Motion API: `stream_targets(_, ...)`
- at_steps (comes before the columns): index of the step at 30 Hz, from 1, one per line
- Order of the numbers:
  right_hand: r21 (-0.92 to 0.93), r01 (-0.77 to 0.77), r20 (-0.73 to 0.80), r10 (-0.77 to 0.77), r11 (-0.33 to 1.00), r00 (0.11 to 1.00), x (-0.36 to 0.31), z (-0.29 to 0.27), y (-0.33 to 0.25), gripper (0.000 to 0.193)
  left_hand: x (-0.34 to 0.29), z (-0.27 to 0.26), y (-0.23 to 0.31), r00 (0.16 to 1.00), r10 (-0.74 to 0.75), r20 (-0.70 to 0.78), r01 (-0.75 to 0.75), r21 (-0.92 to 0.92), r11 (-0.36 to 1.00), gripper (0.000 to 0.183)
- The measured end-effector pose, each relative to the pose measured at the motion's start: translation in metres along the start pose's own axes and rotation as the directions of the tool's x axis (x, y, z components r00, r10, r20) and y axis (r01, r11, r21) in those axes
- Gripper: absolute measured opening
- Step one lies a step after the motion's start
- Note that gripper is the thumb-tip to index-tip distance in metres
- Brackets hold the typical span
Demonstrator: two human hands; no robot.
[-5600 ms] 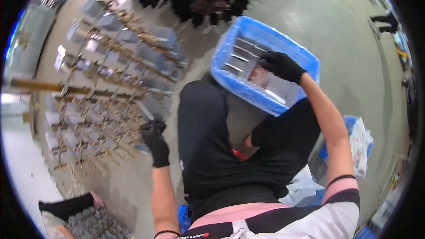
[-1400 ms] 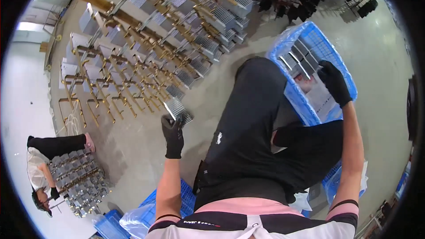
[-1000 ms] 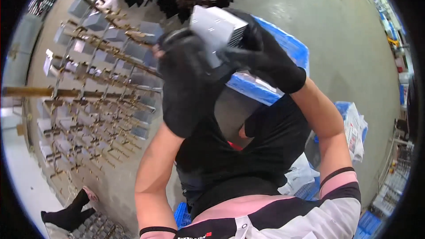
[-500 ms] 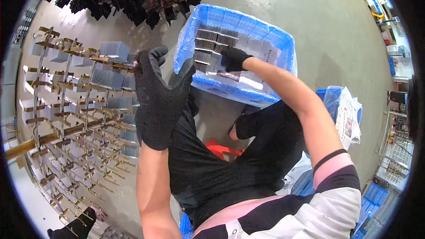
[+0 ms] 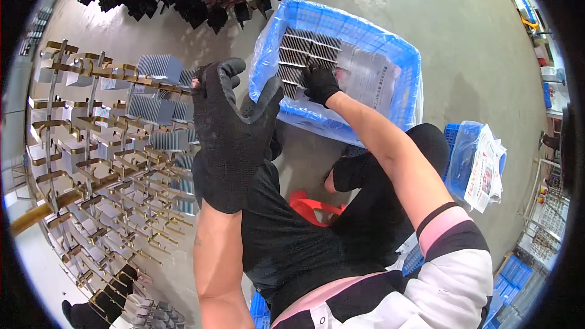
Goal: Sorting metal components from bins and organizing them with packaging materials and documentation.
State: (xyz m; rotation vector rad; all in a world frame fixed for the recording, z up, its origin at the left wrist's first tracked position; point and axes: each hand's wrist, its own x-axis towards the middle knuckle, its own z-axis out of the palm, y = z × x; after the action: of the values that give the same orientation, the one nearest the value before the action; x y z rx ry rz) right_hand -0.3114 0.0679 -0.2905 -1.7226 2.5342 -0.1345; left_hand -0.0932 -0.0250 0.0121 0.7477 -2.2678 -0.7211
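Above grey floor (image 5: 463, 42), the left hand (image 5: 224, 137) spreads near a brass-hooked rack (image 5: 67, 198); inside a crate (image 5: 411, 85), the right hand (image 5: 321, 83) touches heat sinks (image 5: 294, 58), grip unclear.

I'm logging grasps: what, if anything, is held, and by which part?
The left grip is open and empty. The right grip is at the finned heat sinks in the blue crate, but whether it holds one, and where, cannot be told.

A smooth grey floor (image 5: 451, 30) fills much of the room, shining with pale reflected light near the top edge. Along the curved right rim stand a white metal frame (image 5: 531, 184) and, lower down, blue crates (image 5: 515, 277). A white surface (image 5: 42, 268), wall or floor unclear, lies lower left.
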Motion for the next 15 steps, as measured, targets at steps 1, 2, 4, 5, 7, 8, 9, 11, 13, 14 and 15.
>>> stream_targets(1,0.0,0.0,-0.006,0.0,1.0,1.0,0.001,-0.002,-0.002,0.067,0.001,0.0,0.0,1.0,-0.008,-0.004,0.008,-0.003,1.0,0.046)
stream_targets(2,0.043,-0.007,0.051,0.005,0.999,0.999,0.001,0.0,-0.001,0.066,0.001,0.0,0.0,1.0,0.003,-0.011,-0.003,-0.005,1.0,0.046)
stream_targets(4,0.128,-0.025,0.162,0.004,0.991,0.987,0.004,-0.002,-0.001,0.064,-0.001,0.003,-0.004,0.999,0.029,-0.034,-0.029,-0.008,1.0,0.045)
stream_targets(5,0.124,-0.025,0.148,0.007,0.992,0.989,0.007,-0.007,0.002,0.064,-0.002,0.003,-0.005,0.998,0.042,-0.046,-0.042,-0.01,0.999,0.045)
stream_targets(7,0.122,0.052,0.257,-0.082,0.991,0.963,0.01,-0.022,0.028,0.059,-0.003,0.01,-0.007,0.996,0.06,-0.064,-0.062,-0.03,0.998,0.042)
stream_targets(8,0.12,0.083,0.31,-0.116,0.989,0.944,0.01,-0.033,0.044,0.057,-0.002,0.014,-0.006,0.995,0.07,-0.076,-0.073,-0.042,0.996,0.039)
stream_targets(9,0.127,0.09,0.293,-0.123,0.988,0.948,0.022,-0.054,0.043,0.057,-0.002,0.009,-0.007,0.993,0.075,-0.092,-0.077,-0.02,0.997,0.036)
stream_targets(11,0.127,-0.056,0.397,0.001,0.99,0.918,0.043,-0.103,0.048,0.058,-0.006,-0.004,-0.008,0.993,-0.002,-0.12,-0.014,-0.138,0.99,0.031)
stream_targets(13,0.203,0.122,-0.035,-0.117,0.972,0.993,0.032,-0.134,0.065,0.049,-0.014,-0.018,-0.014,0.974,-0.185,-0.128,0.12,-0.401,0.908,0.022)
stream_targets(14,0.296,0.099,-0.016,-0.098,0.95,0.995,0.029,-0.155,0.061,0.044,-0.022,-0.031,-0.023,0.972,-0.188,-0.141,0.122,-0.382,0.916,0.022)
stream_targets(15,0.39,0.076,0.008,-0.086,0.918,0.996,0.025,-0.174,0.054,0.039,-0.034,-0.049,-0.035,0.955,-0.231,-0.189,0.15,-0.363,0.92,0.02)
